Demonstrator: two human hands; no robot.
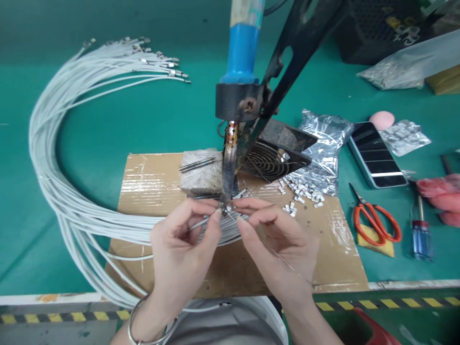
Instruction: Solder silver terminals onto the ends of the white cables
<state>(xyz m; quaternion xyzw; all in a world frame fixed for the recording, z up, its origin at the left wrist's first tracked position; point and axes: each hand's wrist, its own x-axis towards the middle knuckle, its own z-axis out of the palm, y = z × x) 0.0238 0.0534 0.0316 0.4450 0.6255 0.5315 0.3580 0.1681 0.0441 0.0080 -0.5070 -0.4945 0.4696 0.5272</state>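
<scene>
A soldering iron with a blue handle hangs tip down in a black metal stand. Just under its tip, my left hand pinches the end of a white cable, with a small metal connector partly hidden by the fingers. My right hand is closed on a thin strand of solder wire, which meets the connector at the tip and trails back across the palm. Beneath both hands runs a thick bundle of white cables, curving round to the left, metal connectors on its far ends.
Cardboard covers the green bench. Behind the iron stand a black fan and a grey block. Small metal connectors lie scattered by a plastic bag. Rightward are a phone, orange-handled scissors and a screwdriver.
</scene>
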